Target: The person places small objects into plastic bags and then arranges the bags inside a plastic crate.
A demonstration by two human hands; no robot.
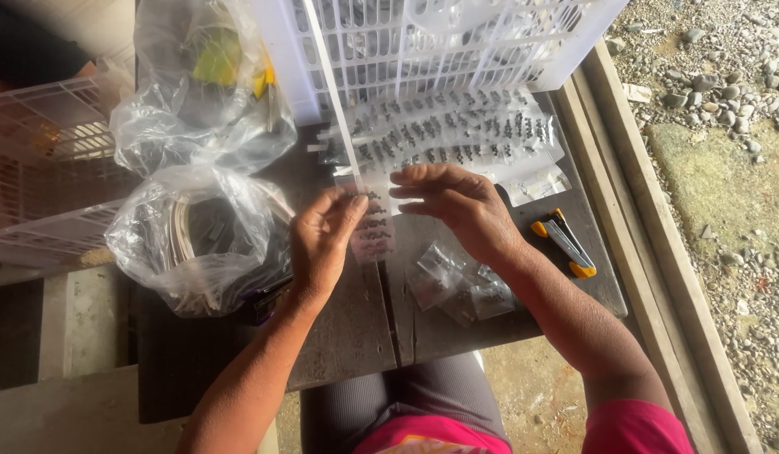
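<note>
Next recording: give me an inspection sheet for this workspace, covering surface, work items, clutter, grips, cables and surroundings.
Surface: dark wooden table, worn, a gap between its planks.
Work items: clear strip of small packets holding dark parts; more packet sheets behind it; loose packets near the table's front edge.
Clutter: two clear plastic bags, white slatted crate, yellow and grey cutter.
Grips: left hand pinches the strip; right hand hovers over it, fingers spread.
Cables: nothing seen.
Surroundings: gravel ground to the right, wooden boards along the table, a second crate at left.
</note>
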